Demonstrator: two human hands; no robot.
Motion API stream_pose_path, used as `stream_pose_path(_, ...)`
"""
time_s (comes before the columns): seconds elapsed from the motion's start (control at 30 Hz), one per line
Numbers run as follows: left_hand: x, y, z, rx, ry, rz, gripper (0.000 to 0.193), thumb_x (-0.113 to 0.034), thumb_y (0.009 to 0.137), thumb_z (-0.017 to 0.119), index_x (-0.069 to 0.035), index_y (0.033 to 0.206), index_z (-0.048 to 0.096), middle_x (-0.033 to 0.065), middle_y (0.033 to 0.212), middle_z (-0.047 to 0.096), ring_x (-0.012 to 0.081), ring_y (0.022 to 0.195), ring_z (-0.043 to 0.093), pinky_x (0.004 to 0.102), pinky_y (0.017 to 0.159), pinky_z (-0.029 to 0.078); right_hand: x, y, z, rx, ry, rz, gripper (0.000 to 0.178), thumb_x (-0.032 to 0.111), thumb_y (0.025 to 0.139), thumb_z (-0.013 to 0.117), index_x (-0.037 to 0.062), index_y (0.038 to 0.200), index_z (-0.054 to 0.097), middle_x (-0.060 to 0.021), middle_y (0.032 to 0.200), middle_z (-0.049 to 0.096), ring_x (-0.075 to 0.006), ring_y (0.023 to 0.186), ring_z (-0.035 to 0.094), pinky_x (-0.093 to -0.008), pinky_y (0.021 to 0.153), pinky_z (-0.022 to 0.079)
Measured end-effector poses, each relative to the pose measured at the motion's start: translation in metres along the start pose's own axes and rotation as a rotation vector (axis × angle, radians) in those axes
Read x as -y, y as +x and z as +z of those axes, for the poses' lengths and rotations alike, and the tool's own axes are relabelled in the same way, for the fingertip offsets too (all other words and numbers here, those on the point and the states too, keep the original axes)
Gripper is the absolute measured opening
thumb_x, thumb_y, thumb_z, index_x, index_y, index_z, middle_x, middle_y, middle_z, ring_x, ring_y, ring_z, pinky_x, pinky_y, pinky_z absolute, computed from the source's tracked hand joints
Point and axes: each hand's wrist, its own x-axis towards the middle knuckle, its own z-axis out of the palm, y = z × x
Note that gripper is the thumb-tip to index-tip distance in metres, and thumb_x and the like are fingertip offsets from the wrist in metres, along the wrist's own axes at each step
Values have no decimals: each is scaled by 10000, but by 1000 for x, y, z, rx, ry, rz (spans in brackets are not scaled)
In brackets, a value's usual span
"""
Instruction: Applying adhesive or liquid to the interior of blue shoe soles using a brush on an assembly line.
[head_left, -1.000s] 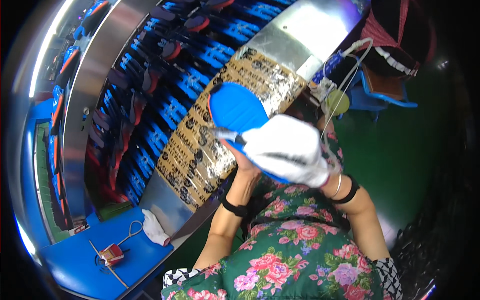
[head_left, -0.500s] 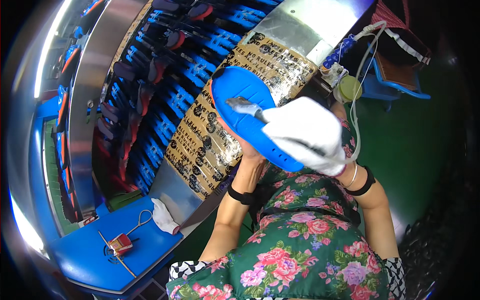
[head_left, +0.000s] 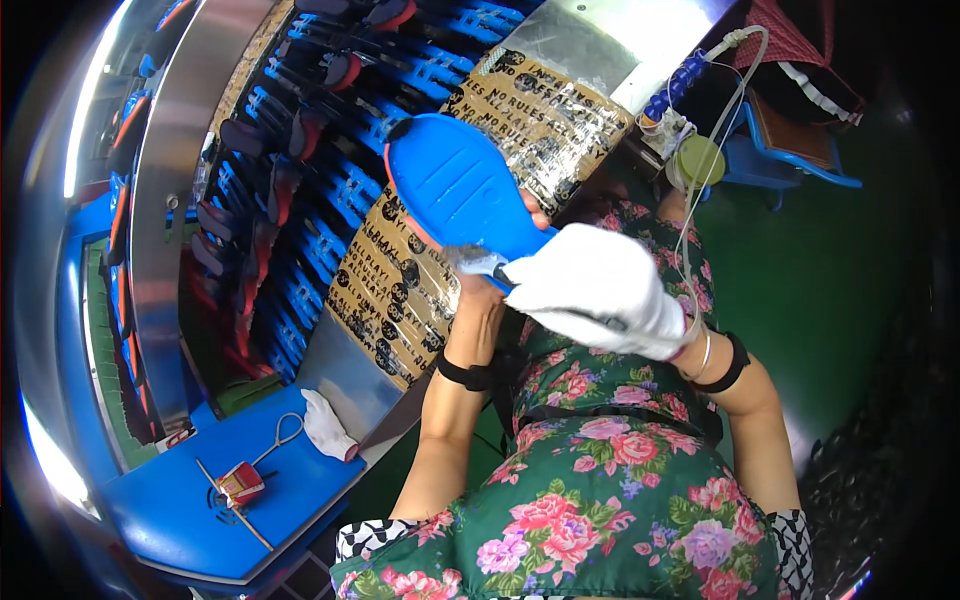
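Observation:
A blue shoe sole (head_left: 455, 180) with a ridged face and an orange-red rim is held up in front of me. My bare left hand (head_left: 480, 292) is closed around it from underneath, its fingertips showing at the sole's right edge. My right hand (head_left: 595, 290), in a white glove, is closed on a small flat brush (head_left: 470, 257). The glove hides most of the brush's handle. The bristle end lies over the narrower, nearer part of the sole, by its left edge; whether it touches I cannot tell.
Past the sole runs a metal ledge covered with printed brown tape (head_left: 380, 300). Beyond it stand blue racks bearing dark and red soles (head_left: 343, 72). A blue table (head_left: 160, 510) at lower left carries a white glove (head_left: 325, 428) and a red box (head_left: 240, 484). A white hose (head_left: 722, 150) hangs at right.
The sole has shifted left and slightly away and turned a little. The brush has moved down the sole, from its middle toward the nearer part and the left edge.

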Motion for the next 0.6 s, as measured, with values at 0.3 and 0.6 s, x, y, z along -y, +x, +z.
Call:
stream_pose_path(0.3, -4, 7, 6, -44, -101, 71, 1189, -1007, 683, 385, -28, 1349, 484, 238, 1008, 665, 386, 831, 677, 519, 740, 579, 4, -9, 10, -45, -98, -5, 274, 30, 784, 776, 112, 1046, 772, -75, 1048, 752, -265, 913, 708, -386, 779, 568)
stream_pose_path(0.6, -14, 18, -5, 137, -128, 78, 1126, -972, 682, 495, 28, 1196, 555, 158, 1020, 646, 298, 916, 621, 468, 798, 547, 2, -14, 6, -55, -138, -49, 331, 18, 742, 815, 95, 1061, 769, -100, 1037, 756, -263, 855, 712, -365, 725, 567)
